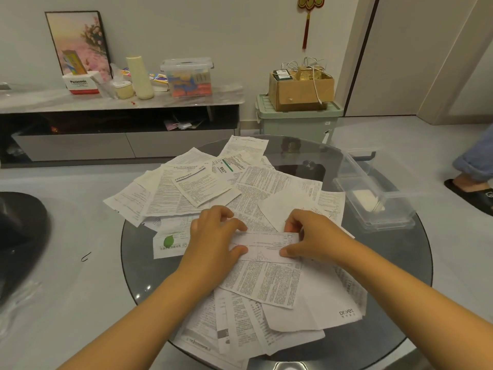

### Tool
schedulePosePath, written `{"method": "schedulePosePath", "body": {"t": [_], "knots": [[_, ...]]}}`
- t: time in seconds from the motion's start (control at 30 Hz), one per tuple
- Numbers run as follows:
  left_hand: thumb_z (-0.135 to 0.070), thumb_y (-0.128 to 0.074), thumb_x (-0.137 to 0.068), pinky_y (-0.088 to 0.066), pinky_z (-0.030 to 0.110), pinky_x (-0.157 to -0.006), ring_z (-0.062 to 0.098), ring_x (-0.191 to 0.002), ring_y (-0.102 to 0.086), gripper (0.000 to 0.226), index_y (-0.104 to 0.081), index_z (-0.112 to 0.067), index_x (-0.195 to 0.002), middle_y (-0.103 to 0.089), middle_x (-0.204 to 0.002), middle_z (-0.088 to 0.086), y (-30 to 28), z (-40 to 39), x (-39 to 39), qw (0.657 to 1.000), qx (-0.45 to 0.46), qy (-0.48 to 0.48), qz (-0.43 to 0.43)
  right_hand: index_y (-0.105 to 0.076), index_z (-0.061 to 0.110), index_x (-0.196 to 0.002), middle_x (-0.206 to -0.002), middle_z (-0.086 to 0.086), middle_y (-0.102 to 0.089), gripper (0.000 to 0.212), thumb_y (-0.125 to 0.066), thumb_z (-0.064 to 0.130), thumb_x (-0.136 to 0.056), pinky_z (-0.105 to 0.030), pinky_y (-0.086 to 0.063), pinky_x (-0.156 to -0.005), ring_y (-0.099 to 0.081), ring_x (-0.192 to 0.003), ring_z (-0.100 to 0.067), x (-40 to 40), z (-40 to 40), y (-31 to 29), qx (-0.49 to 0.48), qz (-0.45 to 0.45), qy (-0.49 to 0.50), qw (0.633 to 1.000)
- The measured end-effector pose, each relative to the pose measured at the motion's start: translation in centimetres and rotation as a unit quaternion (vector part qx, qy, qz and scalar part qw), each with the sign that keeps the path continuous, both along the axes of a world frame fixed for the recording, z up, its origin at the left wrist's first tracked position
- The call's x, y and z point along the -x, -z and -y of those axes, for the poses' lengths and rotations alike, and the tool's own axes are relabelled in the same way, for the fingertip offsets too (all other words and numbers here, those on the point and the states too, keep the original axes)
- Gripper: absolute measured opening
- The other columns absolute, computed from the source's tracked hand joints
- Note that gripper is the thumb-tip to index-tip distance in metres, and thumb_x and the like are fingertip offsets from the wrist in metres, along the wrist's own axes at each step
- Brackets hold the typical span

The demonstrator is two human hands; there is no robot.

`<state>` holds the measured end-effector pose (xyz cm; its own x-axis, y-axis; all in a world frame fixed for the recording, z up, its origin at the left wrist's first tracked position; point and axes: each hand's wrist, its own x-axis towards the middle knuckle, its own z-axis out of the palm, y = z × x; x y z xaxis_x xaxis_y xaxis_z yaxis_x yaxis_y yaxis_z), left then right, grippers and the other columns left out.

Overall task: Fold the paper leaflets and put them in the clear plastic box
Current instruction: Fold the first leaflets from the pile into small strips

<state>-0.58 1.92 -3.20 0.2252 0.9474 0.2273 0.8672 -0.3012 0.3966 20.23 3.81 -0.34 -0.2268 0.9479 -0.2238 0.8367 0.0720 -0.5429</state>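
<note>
Several printed paper leaflets (202,188) lie spread over a round dark glass table (410,265). In the middle, a narrow folded leaflet (266,245) is held at both ends. My left hand (213,236) pinches its left end between thumb and fingers. My right hand (309,233) pinches its right end the same way. The clear plastic box (373,193) stands open on the right side of the table, beyond my right hand, with something pale inside.
A low cabinet (120,102) along the wall holds a lidded clear container, bottles and boxes. A green bin (296,121) with a cardboard box on top stands behind the table. A person's foot in a sandal (472,193) is at the right. A dark object (18,236) sits at the left.
</note>
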Motion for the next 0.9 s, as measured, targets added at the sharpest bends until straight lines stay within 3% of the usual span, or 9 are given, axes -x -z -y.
{"method": "schedulePosePath", "body": {"t": [0.07,0.13,0.27,0.4,0.53,0.67,0.8,0.9], "knots": [[-0.024,-0.074,-0.079,-0.026,0.029,-0.092,0.014,-0.097,-0.042,0.015,-0.07,-0.023,-0.093,-0.045,-0.098,-0.011,-0.1,0.1,-0.3,0.999,-0.045,0.018,-0.014,-0.051,0.029,-0.107,-0.096,0.01,-0.05,0.041,-0.077,0.03,-0.075,-0.022,-0.04,-0.07,-0.046,-0.079,-0.005,-0.1,0.1,0.1,-0.003,-0.004,-0.001,1.0],[-0.026,-0.066,-0.086,-0.036,0.033,-0.09,0.01,-0.086,-0.046,0.008,-0.071,-0.022,-0.092,-0.053,-0.09,-0.009,-0.2,0.5,-0.6,0.998,-0.037,0.046,-0.028,-0.055,0.029,-0.11,-0.092,0.012,-0.049,0.038,-0.074,0.03,-0.078,-0.021,-0.042,-0.069,-0.047,-0.078,-0.004,-0.1,0.1,0.0,-0.008,-0.007,0.0,1.0],[-0.049,-0.049,-0.091,-0.037,0.02,-0.08,0.005,-0.095,-0.048,0.033,-0.065,-0.028,-0.112,-0.054,-0.101,-0.015,0.0,1.1,-0.8,0.996,0.016,0.087,-0.019,-0.06,0.025,-0.105,-0.088,0.009,-0.054,0.027,-0.071,0.025,-0.081,-0.018,-0.043,-0.061,-0.05,-0.07,-0.003,-0.4,0.5,-0.4,0.004,-0.016,0.001,1.0],[-0.074,-0.028,-0.076,-0.035,0.019,-0.087,0.001,-0.106,-0.044,0.066,-0.056,-0.037,-0.122,-0.051,-0.115,-0.021,-0.1,1.4,-0.8,0.99,0.036,0.124,-0.051,-0.055,0.031,-0.109,-0.083,-0.006,-0.07,0.03,-0.067,0.017,-0.084,-0.027,-0.051,-0.062,-0.063,-0.058,-0.011,-0.8,1.6,-1.0,0.088,-0.094,0.0,0.992],[-0.083,-0.038,-0.065,-0.032,0.017,-0.093,-0.002,-0.116,-0.036,0.078,-0.046,-0.041,-0.13,-0.042,-0.126,-0.024,-0.2,1.9,-0.9,0.986,0.063,0.145,-0.052,-0.056,0.026,-0.109,-0.066,-0.01,-0.071,0.029,-0.067,0.013,-0.085,-0.021,-0.038,-0.048,-0.053,-0.049,-0.011,-1.1,2.4,-1.9,0.156,-0.184,0.0,0.97],[-0.076,-0.059,-0.065,-0.035,0.017,-0.093,-0.004,-0.111,-0.036,0.07,-0.045,-0.042,-0.125,-0.041,-0.12,-0.027,-0.4,2.3,-1.3,0.985,0.067,0.155,-0.041,-0.064,0.016,-0.104,-0.06,-0.013,-0.065,0.023,-0.067,0.008,-0.083,-0.018,-0.031,-0.042,-0.052,-0.045,-0.011,-1.0,2.8,-2.2,0.193,-0.276,0.014,0.941],[-0.072,-0.046,-0.071,-0.044,0.025,-0.086,-0.005,-0.1,-0.047,0.052,-0.056,-0.042,-0.111,-0.049,-0.107,-0.027,-0.4,2.1,-1.3,0.985,0.06,0.164,0.01,-0.074,0.011,-0.094,-0.064,-0.007,-0.065,0.012,-0.068,0.015,-0.084,-0.015,-0.032,-0.041,-0.051,-0.049,-0.009,-1.1,2.6,-2.4,0.176,-0.28,-0.011,0.944],[-0.069,-0.044,-0.077,-0.047,0.023,-0.081,-0.005,-0.095,-0.053,0.045,-0.062,-0.043,-0.108,-0.056,-0.103,-0.026,-0.3,1.9,-0.9,0.981,0.073,0.17,0.061,-0.076,0.016,-0.095,-0.078,-0.007,-0.067,0.029,-0.068,0.039,-0.078,-0.016,-0.038,-0.05,-0.049,-0.057,-0.009,-1.3,2.5,-2.7,0.142,-0.253,-0.04,0.956]]}}
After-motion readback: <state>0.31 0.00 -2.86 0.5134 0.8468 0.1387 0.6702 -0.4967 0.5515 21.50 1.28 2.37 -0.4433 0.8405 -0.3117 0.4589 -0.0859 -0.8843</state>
